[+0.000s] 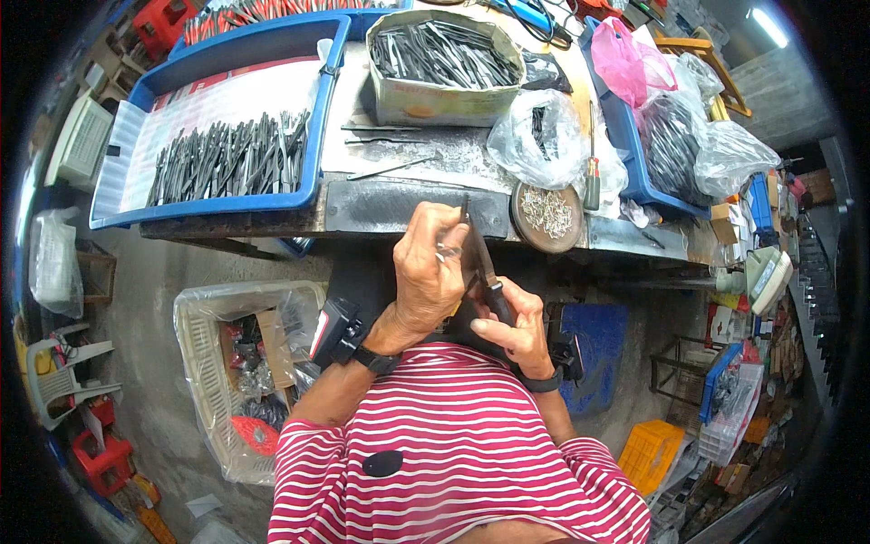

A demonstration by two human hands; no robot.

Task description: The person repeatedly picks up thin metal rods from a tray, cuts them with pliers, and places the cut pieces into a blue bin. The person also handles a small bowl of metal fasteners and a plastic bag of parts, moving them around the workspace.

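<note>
My right hand [518, 328] is closed around the black lower part of a long dark metal tool [486, 263]. Its brownish upper part points away from me, toward the bench edge. Close beside that upper part, my left hand [430, 263] has its fingers pinched together. Something small and silvery shows at those fingers, too small to name. Just beyond my hands, a dark metal plate [381, 207] lies along the bench edge. To its right stands a round dish [524, 227] full of small silvery metal pieces.
A blue tray [313, 172] of black metal strips stands left, a cut-down box [435, 104] of similar strips at the back. Clear plastic bags [535, 154], a screwdriver [592, 186] and a blue bin [625, 145] are right. A lined crate [204, 363] sits on the floor.
</note>
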